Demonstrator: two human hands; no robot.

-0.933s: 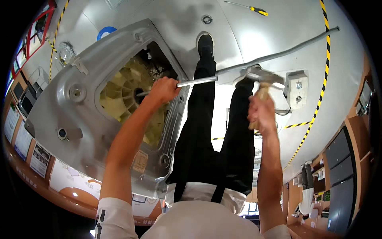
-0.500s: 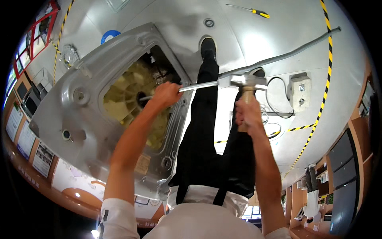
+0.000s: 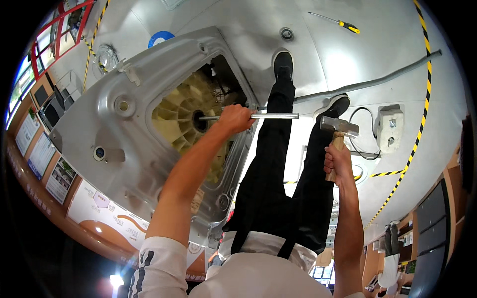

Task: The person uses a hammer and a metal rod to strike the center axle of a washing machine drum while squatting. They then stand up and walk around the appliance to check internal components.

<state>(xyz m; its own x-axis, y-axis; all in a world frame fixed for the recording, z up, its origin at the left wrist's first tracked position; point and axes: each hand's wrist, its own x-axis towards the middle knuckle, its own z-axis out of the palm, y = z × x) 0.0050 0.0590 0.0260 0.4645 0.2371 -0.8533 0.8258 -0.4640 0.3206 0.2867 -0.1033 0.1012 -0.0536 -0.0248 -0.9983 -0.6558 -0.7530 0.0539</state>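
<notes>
Grey floor (image 3: 348, 54) fills the view, marked by a yellow-and-black striped line (image 3: 427, 44) curving from 1 o'clock down to 4 o'clock.

Large grey metal casing (image 3: 119, 149) lies on the floor from 9 to 11 o'clock, open side up. Inside its opening sits a cream-coloured ribbed plastic wheel (image 3: 179, 116) with a dark hub at its centre.

The person stands at centre, black trousers (image 3: 273, 188) running toward 12 o'clock, one black shoe (image 3: 283, 62) by the casing's edge, the other shoe (image 3: 338, 105) at about 1 o'clock.

A long grey pipe (image 3: 377, 82) lies on the floor from centre out toward 2 o'clock.

Steel rod (image 3: 271, 116) runs level from the wheel's hub toward 3 o'clock. Left hand (image 3: 234, 119) is closed round the rod near its middle; free end sticks out past the fist.

Right hand (image 3: 339, 161) is wrapped tight round the wooden handle of a hammer (image 3: 339, 128), head up, just beside the rod's free end, not touching.

Small grey box with a black cable (image 3: 388, 128) sits at 3 o'clock. A yellow-handled screwdriver (image 3: 338, 22) lies at 1 o'clock, well apart.
</notes>
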